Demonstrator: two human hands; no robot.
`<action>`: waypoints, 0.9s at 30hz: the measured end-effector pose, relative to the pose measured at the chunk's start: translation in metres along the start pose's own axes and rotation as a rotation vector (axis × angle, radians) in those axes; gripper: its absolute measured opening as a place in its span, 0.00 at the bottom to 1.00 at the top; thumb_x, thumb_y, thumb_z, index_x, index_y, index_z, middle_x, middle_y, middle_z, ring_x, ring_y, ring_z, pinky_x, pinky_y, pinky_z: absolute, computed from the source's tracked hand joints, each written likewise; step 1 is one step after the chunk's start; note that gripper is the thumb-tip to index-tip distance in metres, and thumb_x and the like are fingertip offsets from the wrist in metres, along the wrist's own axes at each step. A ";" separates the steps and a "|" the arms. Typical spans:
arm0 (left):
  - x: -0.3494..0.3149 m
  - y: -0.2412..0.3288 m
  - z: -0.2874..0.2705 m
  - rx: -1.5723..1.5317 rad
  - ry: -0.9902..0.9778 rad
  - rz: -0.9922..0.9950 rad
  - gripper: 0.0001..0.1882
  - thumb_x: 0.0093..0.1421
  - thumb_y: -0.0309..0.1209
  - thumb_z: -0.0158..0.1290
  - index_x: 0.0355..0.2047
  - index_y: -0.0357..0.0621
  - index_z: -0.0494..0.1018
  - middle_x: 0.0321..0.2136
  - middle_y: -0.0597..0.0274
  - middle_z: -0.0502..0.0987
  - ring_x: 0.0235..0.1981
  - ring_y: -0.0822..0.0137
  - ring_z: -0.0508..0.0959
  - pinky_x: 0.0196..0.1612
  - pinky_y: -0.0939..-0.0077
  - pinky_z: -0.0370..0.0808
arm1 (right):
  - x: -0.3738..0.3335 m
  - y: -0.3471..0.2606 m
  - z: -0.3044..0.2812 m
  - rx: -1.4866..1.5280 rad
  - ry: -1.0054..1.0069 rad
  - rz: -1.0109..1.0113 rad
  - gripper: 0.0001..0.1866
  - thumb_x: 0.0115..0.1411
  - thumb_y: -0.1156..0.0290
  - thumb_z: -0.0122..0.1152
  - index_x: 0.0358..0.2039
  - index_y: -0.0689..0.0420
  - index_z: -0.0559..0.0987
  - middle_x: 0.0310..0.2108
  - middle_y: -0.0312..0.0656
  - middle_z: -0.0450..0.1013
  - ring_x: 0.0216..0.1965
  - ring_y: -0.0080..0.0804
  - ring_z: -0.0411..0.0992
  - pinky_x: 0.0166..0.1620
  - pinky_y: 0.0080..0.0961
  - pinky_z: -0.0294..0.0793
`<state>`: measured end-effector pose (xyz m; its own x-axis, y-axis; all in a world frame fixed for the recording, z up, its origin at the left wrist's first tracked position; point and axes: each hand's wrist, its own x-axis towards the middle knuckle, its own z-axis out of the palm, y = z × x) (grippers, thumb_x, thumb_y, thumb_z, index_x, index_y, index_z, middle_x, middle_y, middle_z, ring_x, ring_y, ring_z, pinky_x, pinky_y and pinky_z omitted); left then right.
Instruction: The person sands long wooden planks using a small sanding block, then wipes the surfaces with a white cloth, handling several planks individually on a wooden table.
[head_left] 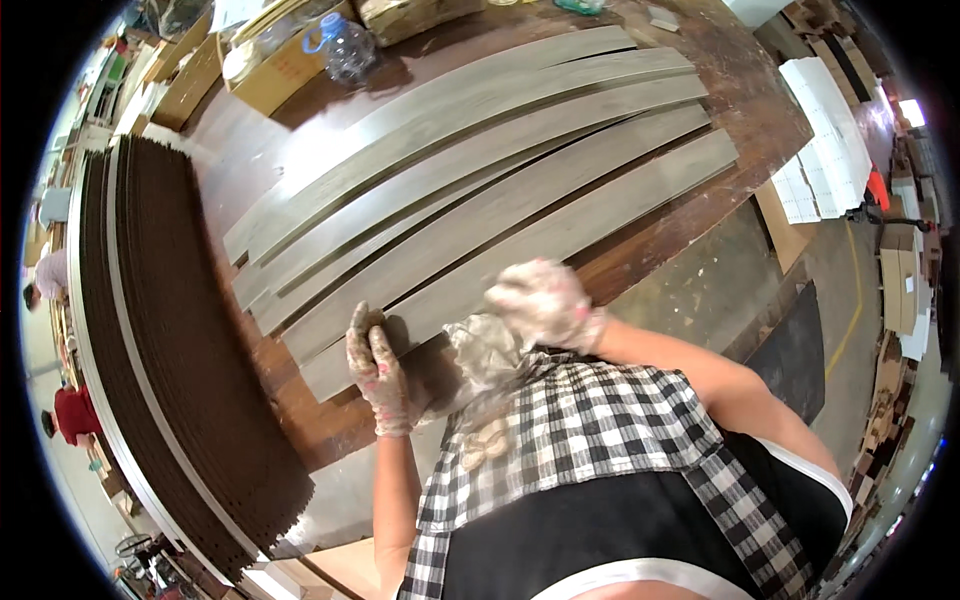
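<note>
Several long grey wood-look planks lie side by side at a slant on a dark brown table. My left hand, in a stained white glove, is at the front edge of the nearest plank, toward its left end. Its fingers are apart, with nothing visible in them. My right hand, also gloved, is over the front edge of that plank and smeared by motion, so its fingers are unclear. Beside it, against my checked apron, is a crumpled whitish cloth; whether the right hand touches it I cannot tell.
A tall stack of dark brown sheets stands left of the table. At the back are a cardboard box and a clear plastic bottle with a blue cap. White stacked pieces stand to the right. Two people are at the far left.
</note>
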<state>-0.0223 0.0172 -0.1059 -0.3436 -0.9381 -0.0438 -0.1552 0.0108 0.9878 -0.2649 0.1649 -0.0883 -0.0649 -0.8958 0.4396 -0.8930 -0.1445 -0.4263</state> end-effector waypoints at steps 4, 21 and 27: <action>0.006 0.003 0.036 0.315 -0.175 0.372 0.18 0.67 0.21 0.50 0.57 0.41 0.71 0.47 0.60 0.75 0.50 0.68 0.75 0.56 0.72 0.72 | -0.052 0.070 -0.097 -0.213 0.179 0.507 0.15 0.51 0.68 0.65 0.40 0.53 0.79 0.38 0.44 0.74 0.42 0.41 0.71 0.48 0.36 0.73; -0.024 0.103 0.164 1.098 -0.549 0.495 0.27 0.58 0.21 0.49 0.59 0.44 0.69 0.49 0.52 0.75 0.49 0.49 0.73 0.54 0.54 0.70 | -0.123 0.284 -0.339 -0.583 0.232 0.891 0.19 0.53 0.65 0.67 0.45 0.54 0.79 0.43 0.45 0.74 0.49 0.43 0.72 0.54 0.36 0.71; -0.025 0.110 0.171 1.059 -0.525 0.490 0.20 0.59 0.24 0.48 0.53 0.45 0.73 0.46 0.53 0.76 0.47 0.50 0.74 0.52 0.54 0.70 | -0.069 0.285 -0.344 -0.091 -0.198 0.763 0.17 0.49 0.67 0.68 0.41 0.52 0.82 0.42 0.43 0.73 0.49 0.43 0.72 0.54 0.36 0.72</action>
<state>-0.1889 0.1007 -0.0219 -0.8593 -0.5115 -0.0032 -0.4842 0.8114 0.3275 -0.6679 0.3300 0.0318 -0.6009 -0.7930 -0.1002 -0.6674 0.5667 -0.4831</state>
